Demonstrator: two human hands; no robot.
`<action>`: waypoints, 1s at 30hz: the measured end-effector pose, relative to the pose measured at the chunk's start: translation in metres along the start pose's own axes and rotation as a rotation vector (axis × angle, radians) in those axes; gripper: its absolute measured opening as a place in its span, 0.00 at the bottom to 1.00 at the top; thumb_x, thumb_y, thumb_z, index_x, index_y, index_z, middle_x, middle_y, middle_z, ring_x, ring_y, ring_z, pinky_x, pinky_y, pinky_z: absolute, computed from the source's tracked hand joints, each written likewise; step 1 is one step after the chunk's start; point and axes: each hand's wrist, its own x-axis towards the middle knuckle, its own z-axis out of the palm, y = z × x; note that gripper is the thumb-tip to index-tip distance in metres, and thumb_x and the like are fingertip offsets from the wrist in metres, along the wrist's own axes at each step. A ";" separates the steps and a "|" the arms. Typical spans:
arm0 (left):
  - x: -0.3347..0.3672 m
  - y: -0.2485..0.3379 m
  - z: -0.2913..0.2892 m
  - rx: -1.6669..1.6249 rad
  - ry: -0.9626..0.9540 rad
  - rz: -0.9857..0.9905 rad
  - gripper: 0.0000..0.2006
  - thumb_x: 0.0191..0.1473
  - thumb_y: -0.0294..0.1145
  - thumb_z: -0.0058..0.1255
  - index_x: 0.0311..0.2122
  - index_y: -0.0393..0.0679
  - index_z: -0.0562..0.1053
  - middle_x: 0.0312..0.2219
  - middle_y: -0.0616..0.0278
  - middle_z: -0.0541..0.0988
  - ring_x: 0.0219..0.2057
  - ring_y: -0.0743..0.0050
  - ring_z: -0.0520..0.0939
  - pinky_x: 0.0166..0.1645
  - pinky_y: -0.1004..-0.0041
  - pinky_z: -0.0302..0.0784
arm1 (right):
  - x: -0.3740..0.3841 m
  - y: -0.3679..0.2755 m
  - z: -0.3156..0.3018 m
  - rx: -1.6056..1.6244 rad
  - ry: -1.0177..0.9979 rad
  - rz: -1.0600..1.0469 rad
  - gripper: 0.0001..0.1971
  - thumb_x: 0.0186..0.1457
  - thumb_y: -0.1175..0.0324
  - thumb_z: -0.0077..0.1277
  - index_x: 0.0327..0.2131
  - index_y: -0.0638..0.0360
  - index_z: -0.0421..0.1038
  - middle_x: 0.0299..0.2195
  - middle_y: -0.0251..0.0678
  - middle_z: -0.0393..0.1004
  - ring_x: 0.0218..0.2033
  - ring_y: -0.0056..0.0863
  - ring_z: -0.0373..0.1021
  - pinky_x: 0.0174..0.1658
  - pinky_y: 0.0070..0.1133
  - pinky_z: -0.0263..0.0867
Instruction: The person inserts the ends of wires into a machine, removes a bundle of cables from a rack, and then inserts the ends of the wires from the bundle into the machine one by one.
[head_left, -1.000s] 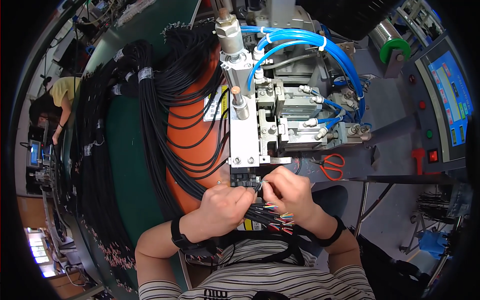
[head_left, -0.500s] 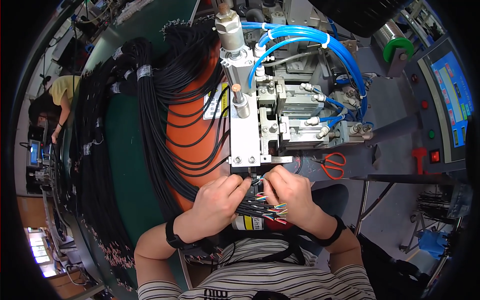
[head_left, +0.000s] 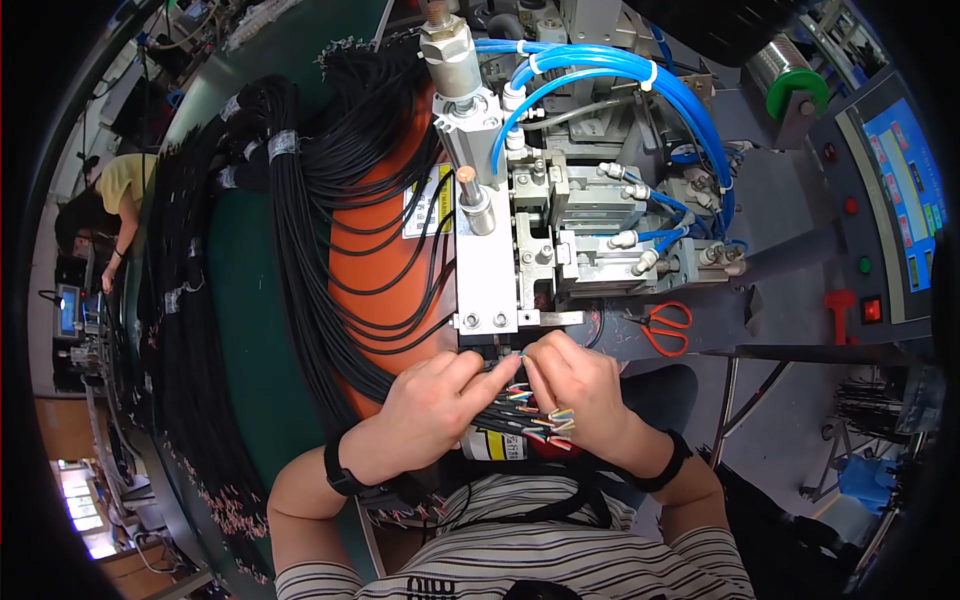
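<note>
Delicately, my right hand [head_left: 582, 388] pinches a coloured wire end [head_left: 523, 358] at six o'clock of the metal block [head_left: 486, 275]; my left hand [head_left: 432, 402] sits beside it, toward nine, its hold unclear.

Printed white-and-yellow label [head_left: 417, 215] on the orange panel [head_left: 375, 270], 11 o'clock; second label [head_left: 495, 447] below the cables [head_left: 497, 416], 6 o'clock; text on the screen [head_left: 905, 185], past 2 o'clock; lettering [head_left: 432, 589] on the shirt [head_left: 560, 562], past 6.

left hand [head_left: 432, 405]: index extended; right hand [head_left: 582, 388]: fingers curled; hands close together
</note>
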 end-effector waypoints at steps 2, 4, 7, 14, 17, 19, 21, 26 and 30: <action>0.002 0.000 -0.002 0.030 -0.024 0.035 0.31 0.34 0.26 0.57 0.52 0.36 0.72 0.30 0.61 0.71 0.28 0.65 0.73 0.31 0.69 0.72 | 0.002 -0.003 -0.002 -0.064 -0.033 -0.010 0.03 0.51 0.77 0.55 0.31 0.62 0.71 0.26 0.37 0.71 0.20 0.35 0.71 0.22 0.26 0.66; 0.003 0.001 -0.003 0.142 -0.056 0.089 0.31 0.37 0.28 0.55 0.53 0.37 0.72 0.30 0.62 0.70 0.28 0.67 0.72 0.31 0.71 0.71 | 0.004 -0.006 -0.004 -0.189 -0.099 -0.030 0.03 0.51 0.76 0.55 0.30 0.61 0.71 0.26 0.36 0.71 0.20 0.35 0.71 0.22 0.27 0.66; 0.007 0.002 -0.002 0.216 -0.085 0.117 0.30 0.39 0.29 0.53 0.53 0.37 0.72 0.30 0.63 0.69 0.27 0.68 0.71 0.31 0.73 0.70 | 0.010 -0.003 -0.010 -0.190 -0.171 -0.020 0.03 0.51 0.75 0.55 0.31 0.60 0.72 0.26 0.36 0.72 0.20 0.35 0.71 0.22 0.27 0.66; 0.008 0.000 0.000 0.188 -0.061 0.097 0.31 0.38 0.29 0.54 0.53 0.38 0.72 0.30 0.63 0.69 0.28 0.67 0.71 0.33 0.72 0.71 | 0.004 0.000 -0.002 -0.090 -0.009 0.010 0.05 0.49 0.75 0.58 0.31 0.60 0.73 0.26 0.36 0.74 0.18 0.34 0.70 0.21 0.25 0.66; 0.013 0.001 -0.004 0.174 -0.034 0.071 0.21 0.44 0.28 0.50 0.47 0.36 0.74 0.29 0.62 0.69 0.29 0.69 0.73 0.34 0.72 0.72 | 0.005 0.003 -0.001 -0.074 0.044 -0.068 0.05 0.49 0.76 0.58 0.31 0.62 0.73 0.24 0.36 0.74 0.17 0.30 0.70 0.20 0.22 0.66; 0.010 -0.001 -0.004 0.146 -0.032 0.040 0.21 0.44 0.28 0.51 0.47 0.36 0.74 0.30 0.62 0.69 0.30 0.68 0.73 0.34 0.71 0.72 | 0.006 0.009 -0.001 0.157 -0.049 0.130 0.05 0.49 0.75 0.58 0.31 0.63 0.73 0.22 0.36 0.73 0.17 0.30 0.70 0.20 0.23 0.65; 0.002 -0.004 -0.002 0.091 -0.029 -0.024 0.21 0.43 0.28 0.52 0.47 0.37 0.74 0.31 0.61 0.70 0.31 0.66 0.74 0.34 0.69 0.72 | 0.004 0.012 0.001 0.271 -0.093 0.226 0.05 0.49 0.75 0.57 0.31 0.63 0.73 0.21 0.36 0.72 0.17 0.30 0.70 0.20 0.23 0.65; -0.020 -0.017 -0.001 0.114 0.153 -0.051 0.22 0.42 0.26 0.53 0.47 0.37 0.73 0.34 0.60 0.72 0.33 0.64 0.75 0.34 0.68 0.71 | -0.003 0.011 0.001 0.400 -0.052 0.338 0.03 0.50 0.80 0.56 0.31 0.65 0.74 0.19 0.32 0.71 0.16 0.16 0.65 0.21 0.16 0.62; -0.017 -0.007 -0.002 0.241 0.193 -0.135 0.22 0.41 0.25 0.55 0.47 0.38 0.73 0.34 0.59 0.74 0.33 0.61 0.77 0.36 0.67 0.72 | 0.004 -0.005 -0.008 0.335 -0.011 0.197 0.06 0.51 0.81 0.55 0.34 0.65 0.74 0.21 0.32 0.72 0.18 0.17 0.65 0.23 0.15 0.62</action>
